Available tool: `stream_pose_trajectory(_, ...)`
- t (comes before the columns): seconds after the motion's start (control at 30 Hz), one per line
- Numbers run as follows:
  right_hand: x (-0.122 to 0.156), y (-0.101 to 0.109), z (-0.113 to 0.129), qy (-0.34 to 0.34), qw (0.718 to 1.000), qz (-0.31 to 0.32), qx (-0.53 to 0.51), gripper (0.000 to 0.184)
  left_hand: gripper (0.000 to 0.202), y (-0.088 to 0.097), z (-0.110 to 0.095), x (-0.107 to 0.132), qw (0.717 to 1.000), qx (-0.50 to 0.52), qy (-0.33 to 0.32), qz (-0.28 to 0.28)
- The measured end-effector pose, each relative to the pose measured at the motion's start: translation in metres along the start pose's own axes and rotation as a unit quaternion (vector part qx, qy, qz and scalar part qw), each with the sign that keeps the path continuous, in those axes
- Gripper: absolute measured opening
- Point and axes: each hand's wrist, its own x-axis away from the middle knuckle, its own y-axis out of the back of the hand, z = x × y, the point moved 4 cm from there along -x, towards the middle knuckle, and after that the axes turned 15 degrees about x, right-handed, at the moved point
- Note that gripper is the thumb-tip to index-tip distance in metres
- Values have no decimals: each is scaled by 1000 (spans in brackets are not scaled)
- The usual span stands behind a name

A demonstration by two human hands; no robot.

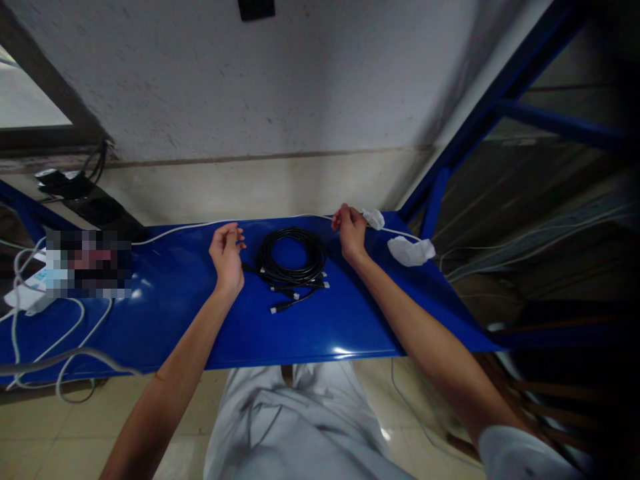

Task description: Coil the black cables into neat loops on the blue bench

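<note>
A coil of black USB cables (291,258) lies on the blue table between my two hands, with several plugs in pale covers fanned out on its near side. Just left of the coil is my left hand (227,259), fingers loosely bent and apart, with nothing visible in it. My right hand (351,231) is to the right of the coil, its fingers curled in toward the thumb; I see no object in them. Behind the right hand runs a thin white cord, and a crumpled white wrap (373,219) is close beside it. Neither hand touches the coil.
Another white crumpled piece (411,251) sits at the table's right end. A white power strip (37,290) with looping cords and a blurred patch occupy the left end. A wall rises behind the blue table (310,337); blue frame bars (435,200) stand at right.
</note>
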Motion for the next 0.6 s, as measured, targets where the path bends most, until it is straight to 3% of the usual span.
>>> stream_pose_trajectory(0.33,0,-1,-2,3,1000,1,-3,59,28,-5,-2,1,1000,1,3,0)
stream_pose_trajectory(0.4,0,-1,-2,4,1000,1,-2,59,28,-13,-12,3,999,17,8,42)
stream_pose_trajectory(0.43,0,-1,-2,4,1000,0,-3,59,27,-20,-19,7,996,26,24,84)
stream_pose_trajectory(0.5,0,-1,-1,0,1000,-1,-3,60,27,-37,-38,26,970,28,97,220)
stream_pose_trajectory(0.53,0,-1,-1,-2,1000,-1,-1,60,25,-47,-48,43,941,16,152,303)
stream_pose_trajectory(0.57,-1,0,-1,-3,1000,-1,3,61,25,-56,-58,66,892,3,207,403)
stream_pose_trajectory(0.6,-1,0,-1,-3,1000,0,8,61,29,-64,-67,95,822,-3,260,507)
